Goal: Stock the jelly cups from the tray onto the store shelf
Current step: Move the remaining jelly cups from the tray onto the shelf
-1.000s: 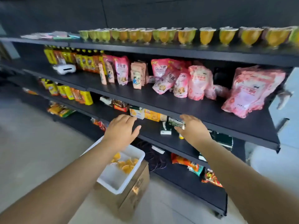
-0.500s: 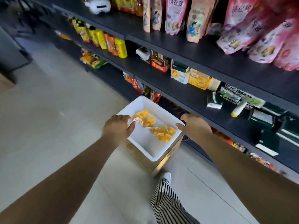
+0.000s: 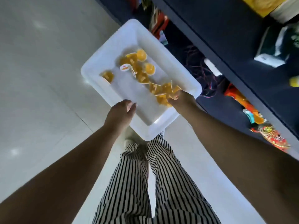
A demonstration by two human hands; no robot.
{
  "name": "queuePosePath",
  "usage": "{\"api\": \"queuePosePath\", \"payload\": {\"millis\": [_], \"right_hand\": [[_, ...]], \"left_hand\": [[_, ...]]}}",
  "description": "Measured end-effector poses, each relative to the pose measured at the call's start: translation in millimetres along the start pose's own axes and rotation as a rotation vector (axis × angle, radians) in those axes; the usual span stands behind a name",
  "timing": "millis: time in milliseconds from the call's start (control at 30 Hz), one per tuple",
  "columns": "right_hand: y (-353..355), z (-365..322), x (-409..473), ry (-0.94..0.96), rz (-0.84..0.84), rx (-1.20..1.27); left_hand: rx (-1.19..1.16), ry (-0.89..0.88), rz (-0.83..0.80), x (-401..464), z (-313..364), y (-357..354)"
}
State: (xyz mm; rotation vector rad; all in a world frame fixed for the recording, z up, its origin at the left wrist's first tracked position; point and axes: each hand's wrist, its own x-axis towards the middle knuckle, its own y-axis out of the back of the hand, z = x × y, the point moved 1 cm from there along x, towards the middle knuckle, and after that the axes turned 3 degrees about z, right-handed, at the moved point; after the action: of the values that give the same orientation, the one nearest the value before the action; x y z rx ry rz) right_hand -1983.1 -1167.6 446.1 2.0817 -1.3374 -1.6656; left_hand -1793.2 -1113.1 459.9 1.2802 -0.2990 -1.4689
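While the left hand (image 3: 120, 110) hovers loosely curled and empty over the white tray's (image 3: 111, 44) near rim, the right hand (image 3: 181, 99) reaches among the orange jelly cups (image 3: 142, 68); whether it grips one is unclear.

View: tips from shelf face to straight down. Tray (image 3: 111, 50): now fills upper centre of frame. Right hand (image 3: 182, 98): moves from shelf edge into jelly cups (image 3: 163, 92). Left hand (image 3: 120, 113): reaches tray's near rim. Striped trousers (image 3: 145, 183): enter lower frame.
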Motion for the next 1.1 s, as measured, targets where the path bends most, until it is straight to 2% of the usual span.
{"api": "queuePosePath", "payload": {"millis": [167, 300, 367, 467, 533, 633, 733, 800, 933, 1100], "right_hand": [[-45.6, 17.6, 69.0, -0.043, -0.113, 0.068], [-71.3, 28.9, 111.2, -0.113, -0.147, 0.142], [-85.9, 30.5, 129.5, -0.146, -0.129, 0.179], [-108.9, 28.7, 151.2, -0.206, -0.070, 0.232], [-125.1, 24.3, 160.5, -0.289, -0.021, 0.333], [-142.6, 20.5, 167.4, -0.359, 0.075, 0.345], [-145.2, 22.5, 169.5, -0.356, 0.077, 0.380], [-138.7, 26.5, 164.0, -0.344, 0.050, 0.369], [-111.2, 20.3, 130.0, -0.324, 0.054, 0.451], [-37.3, -6.5, 72.0, -0.284, 0.241, 0.592]], "left_hand": [[-0.143, 0.140, -0.144, 66.3, -16.1, -53.9], [-0.171, 0.185, -0.181, 116.5, -12.3, -90.3], [-0.175, 0.174, -0.204, 142.3, -6.5, -109.9], [-0.322, 0.112, -0.196, 173.4, 3.4, -135.8], [-0.256, 0.099, -0.179, 190.6, 5.5, -151.5], [-0.135, 0.059, -0.147, 208.6, -0.3, -165.1], [-0.143, 0.037, -0.118, 209.1, -9.3, -162.2], [-0.189, 0.084, -0.136, 200.5, -16.8, -156.8], [-0.411, 0.150, -0.177, 173.3, -21.3, -127.1], [-0.661, -0.003, -0.243, 137.3, 21.4, -50.4]]}}
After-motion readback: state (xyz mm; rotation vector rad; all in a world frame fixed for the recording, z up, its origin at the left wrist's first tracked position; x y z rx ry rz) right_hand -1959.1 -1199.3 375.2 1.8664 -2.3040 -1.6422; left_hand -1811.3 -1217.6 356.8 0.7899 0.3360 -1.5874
